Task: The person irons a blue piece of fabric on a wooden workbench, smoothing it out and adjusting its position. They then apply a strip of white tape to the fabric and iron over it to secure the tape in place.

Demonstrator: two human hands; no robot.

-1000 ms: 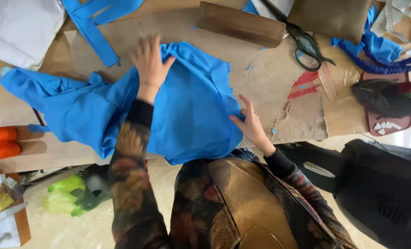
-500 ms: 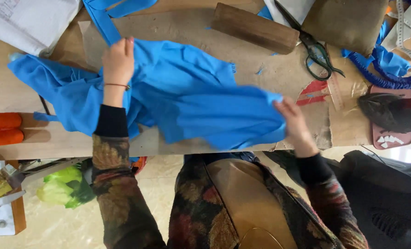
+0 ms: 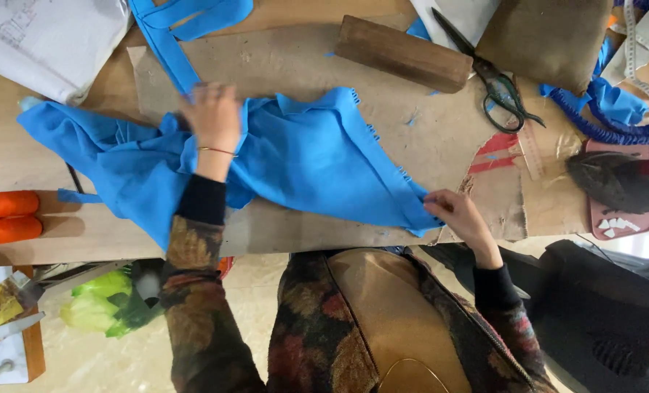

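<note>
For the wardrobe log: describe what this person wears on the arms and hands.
Both arms wear dark floral-patterned sleeves in brown, red and green, with black cuffs of an under-layer at the wrists. The left hand is bare, with a thin bracelet at its wrist. The right hand is bare, no jewellery visible.

Counts, quick pass: 2 hands, left hand [image 3: 214,120] and right hand [image 3: 461,216], both on 1 large blue cloth [image 3: 303,164]. 1 wooden block [image 3: 403,52]. 1 pair of scissors [image 3: 493,78]. 2 orange rolls [image 3: 6,216] at the left edge, stacked one above the other. 1 blue fabric strip [image 3: 168,44] lying folded at top, 1 coiled blue cord [image 3: 601,124] at right. 1 sheet of brown pattern paper [image 3: 288,62] under the cloth. 1 white paper stack [image 3: 44,36] top left. 1 dark feather [image 3: 615,182]. 1 green bag [image 3: 95,309] on the floor.
</note>
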